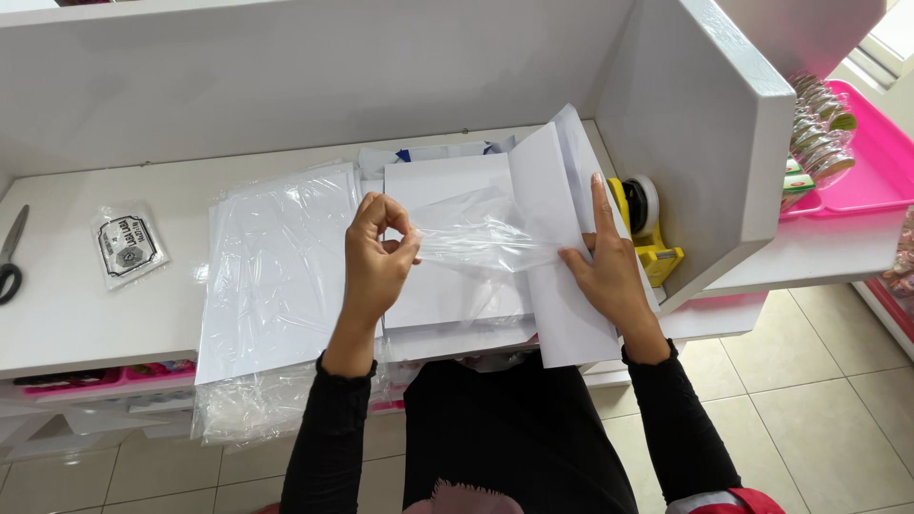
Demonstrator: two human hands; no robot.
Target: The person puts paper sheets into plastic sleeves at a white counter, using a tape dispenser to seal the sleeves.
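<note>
My left hand (376, 257) pinches the open end of a clear plastic sleeve (481, 238) that is stretched sideways over a stack of white paper (447, 286). My right hand (609, 266) lies on a white sheet of paper (557, 238), fingers spread, index finger pointing away, holding the sheet at the sleeve's other end. The sheet stands tilted, its near end past the counter edge. Both arms wear black sleeves.
A pile of clear plastic bags (276, 276) lies left of the paper on the white counter (95, 314). Scissors (9, 257) and a small packet with a black label (129, 243) sit far left. A yellow tape dispenser (647, 224) stands by the white partition (705, 133). Pink trays (871, 162) are at right.
</note>
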